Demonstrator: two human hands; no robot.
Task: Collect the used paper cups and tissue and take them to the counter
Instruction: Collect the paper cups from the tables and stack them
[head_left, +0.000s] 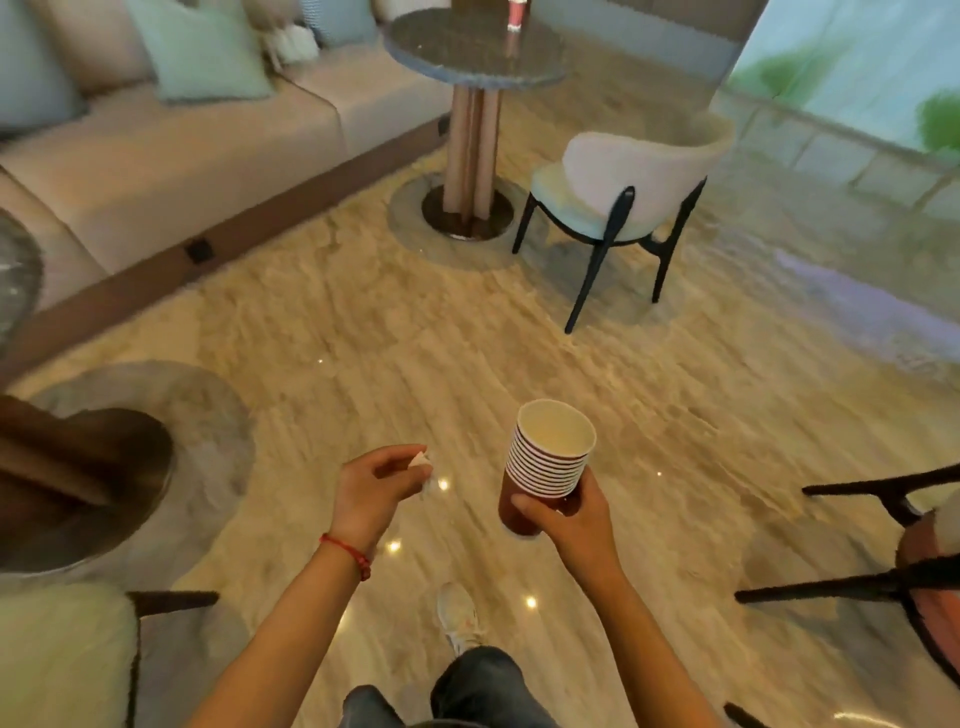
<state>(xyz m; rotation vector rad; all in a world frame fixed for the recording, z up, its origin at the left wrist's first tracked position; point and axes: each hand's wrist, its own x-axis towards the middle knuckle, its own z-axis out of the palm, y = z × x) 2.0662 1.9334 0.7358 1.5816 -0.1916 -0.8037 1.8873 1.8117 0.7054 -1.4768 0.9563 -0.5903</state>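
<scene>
The right hand (563, 512) grips a nested stack of red paper cups with white rolled rims (545, 467) around its lower part, thumb across the near side and fingers curled behind, so the stack stands nearly upright with its cream-coloured inside open to the camera. The left hand (379, 486), with a red cord bracelet (347, 553) at the wrist, is held out beside it at about the same height, its fingertips pinching a small crumpled white tissue (422, 464); the two hands are apart and nothing else touches them. Both are held in the air above a glossy beige marble-patterned floor (363, 338). Below them a dark trouser leg (483, 686) and a pale sneaker (457, 616) show. Ahead stands a round dark stone-topped table on a wooden pedestal (472, 52), with a cream upholstered chair on black legs (634, 187) just beside it and a long beige sofa with pale green cushions (171, 150) to the left. The picture is blurred, so finer detail on the cups cannot be made out.
</scene>
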